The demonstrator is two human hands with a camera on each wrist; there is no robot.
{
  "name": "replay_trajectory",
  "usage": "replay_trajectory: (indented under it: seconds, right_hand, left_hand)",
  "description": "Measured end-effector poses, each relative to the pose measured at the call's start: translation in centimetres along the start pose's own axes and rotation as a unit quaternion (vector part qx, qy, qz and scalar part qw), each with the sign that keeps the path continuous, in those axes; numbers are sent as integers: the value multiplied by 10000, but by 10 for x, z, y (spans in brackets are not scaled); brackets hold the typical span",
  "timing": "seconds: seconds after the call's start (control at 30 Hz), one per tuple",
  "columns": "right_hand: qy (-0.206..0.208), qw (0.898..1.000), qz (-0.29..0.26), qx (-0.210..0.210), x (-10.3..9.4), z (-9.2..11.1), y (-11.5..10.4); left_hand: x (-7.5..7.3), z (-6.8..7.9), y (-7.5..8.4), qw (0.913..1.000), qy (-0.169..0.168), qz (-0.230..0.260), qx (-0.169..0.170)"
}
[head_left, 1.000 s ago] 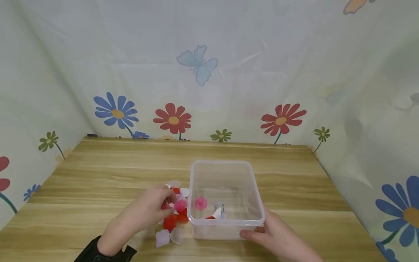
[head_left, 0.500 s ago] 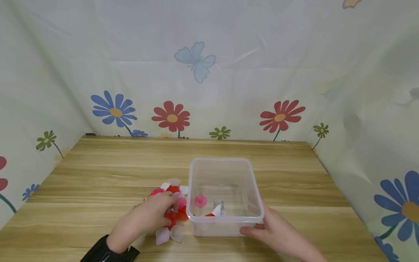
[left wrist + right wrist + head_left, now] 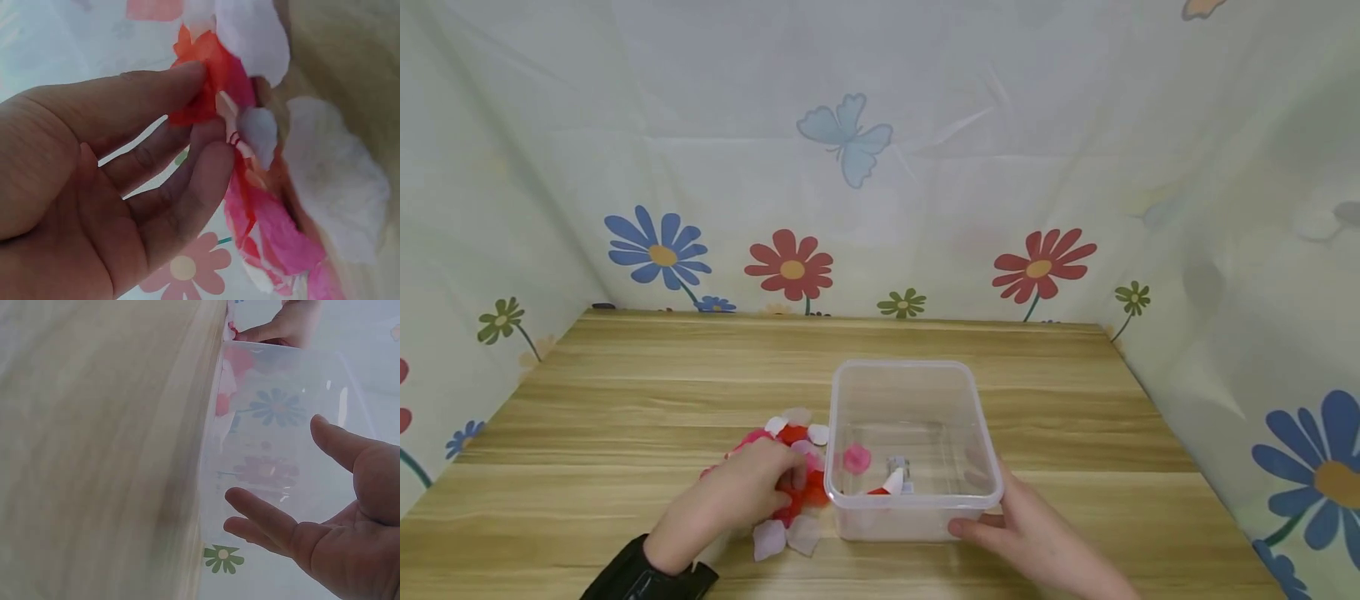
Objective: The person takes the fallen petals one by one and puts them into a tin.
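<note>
My left hand (image 3: pixel 756 487) is down among a heap of artificial petals, red (image 3: pixel 793 434), pink and white, left of a clear plastic box (image 3: pixel 917 502). In the left wrist view, its thumb and fingertips pinch a red petal (image 3: pixel 214 53); a white petal (image 3: pixel 337 181) and pink petals (image 3: pixel 281 231) lie beside them. My right hand (image 3: pixel 1037 533) rests against the box's near right corner, thumb on the front wall. The right wrist view shows its fingers (image 3: pixel 259 512) fairly straight against the translucent wall. Inside the box are a pink petal (image 3: pixel 856 457) and a few red and white pieces.
A small grey item (image 3: pixel 898 467) is seen through the box near its bottom. Two pale petals (image 3: pixel 769 540) lie at the heap's near edge. The wood-grain table (image 3: pixel 700 358) runs back to a flower-printed curtain (image 3: pixel 917 208) that also closes both sides.
The left hand has shifted slightly right and down over the heap, its fingers drawing in among the red petals. The right hand and the box keep their places; the head view tilted a little.
</note>
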State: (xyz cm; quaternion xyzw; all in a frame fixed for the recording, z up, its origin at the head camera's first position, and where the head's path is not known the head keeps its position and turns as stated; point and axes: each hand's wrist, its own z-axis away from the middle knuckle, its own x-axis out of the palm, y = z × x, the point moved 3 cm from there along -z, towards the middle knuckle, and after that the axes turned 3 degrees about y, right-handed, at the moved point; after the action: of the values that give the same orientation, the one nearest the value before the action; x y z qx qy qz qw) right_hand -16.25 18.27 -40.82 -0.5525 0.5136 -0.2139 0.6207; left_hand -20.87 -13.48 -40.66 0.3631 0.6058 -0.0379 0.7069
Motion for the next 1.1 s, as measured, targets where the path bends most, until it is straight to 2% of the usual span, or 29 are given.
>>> replay_trajectory:
  seconds: [0.17, 0.37, 0.53, 0.63, 0.77, 1.1]
  right_hand:
    - [90, 9995, -260, 182, 1, 2, 1]
    - [193, 9981, -389, 440, 0, 3, 3]
    - [193, 9980, -326, 505, 0, 4, 3]
    - [188, 9983, -257, 491, 0, 4, 3]
    - [181, 9978, -347, 537, 0, 4, 2]
    - [170, 9984, -335, 421, -1, 4, 0]
  left_hand:
    - [-10, 1, 4, 9980, 407, 71, 474]
    - [-21, 1, 6, 9982, 333, 452, 219]
    - [-31, -1, 10, 9972, 580, 477, 55]
    - [-37, -1, 14, 9949, 874, 511, 29]
    - [-46, -1, 20, 9878, 1460, 527, 81]
    - [-57, 1, 40, 9600, 2711, 623, 325]
